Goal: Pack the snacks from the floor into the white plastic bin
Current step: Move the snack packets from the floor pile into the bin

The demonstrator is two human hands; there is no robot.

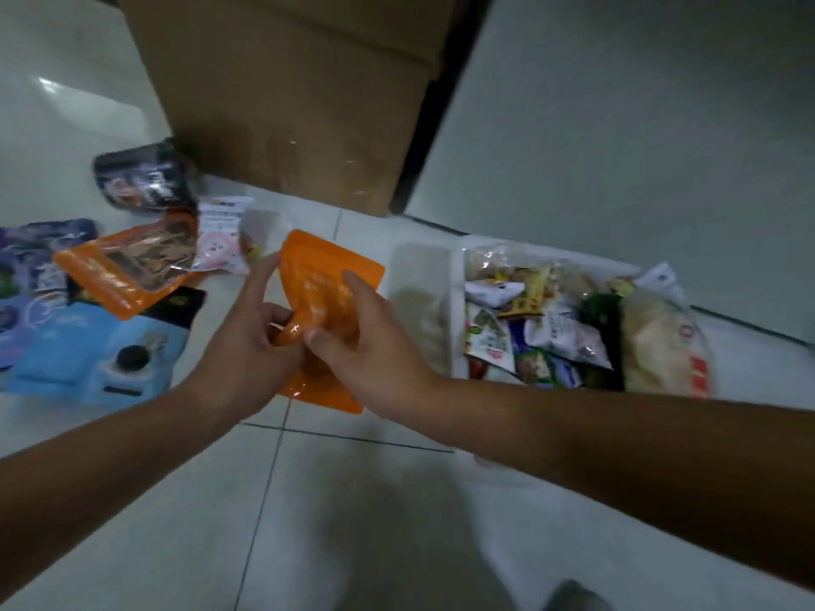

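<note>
Left hand [247, 346] and right hand [375, 350] both gripping orange pouch [324, 275], fingers curling round its lower half, holding it off floor [353, 500], just left of white plastic bin [457, 319]. Step in hand, judging: carrying pouch across to bin, which is holding many packets. Next move calling for short swing rightward over bin rim, then letting go onto pile. Farther left, second orange pouch [128, 266], blue pouch [84, 359], black pouch [141, 178] lying on floor, waiting. Cardboard box [286, 103] standing beyond.

Likely a room in a home: snack packets [128, 266] lay on glossy pale floor tiles [353, 500] beside a big cardboard box [286, 103]
</note>
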